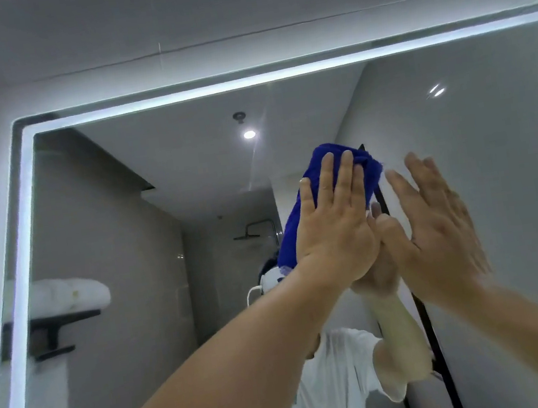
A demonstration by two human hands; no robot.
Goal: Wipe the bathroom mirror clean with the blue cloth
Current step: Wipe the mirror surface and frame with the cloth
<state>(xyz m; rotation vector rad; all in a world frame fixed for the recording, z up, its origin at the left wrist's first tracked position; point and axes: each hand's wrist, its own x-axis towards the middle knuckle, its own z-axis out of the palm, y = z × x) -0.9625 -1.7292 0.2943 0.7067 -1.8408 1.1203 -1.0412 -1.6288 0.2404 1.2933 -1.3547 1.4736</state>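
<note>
High on the mirror (460, 149), your left hand (333, 229) presses the blue cloth (322, 175) flat-palmed while your right hand (435, 215), open and empty, rests alongside, likely leaving fresh smudges on the glass.

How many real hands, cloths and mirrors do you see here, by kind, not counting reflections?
Bare hands: 2, left hand and right hand
Blue cloth: 1
Lit-edged bathroom mirror: 1
Total: 4
</note>
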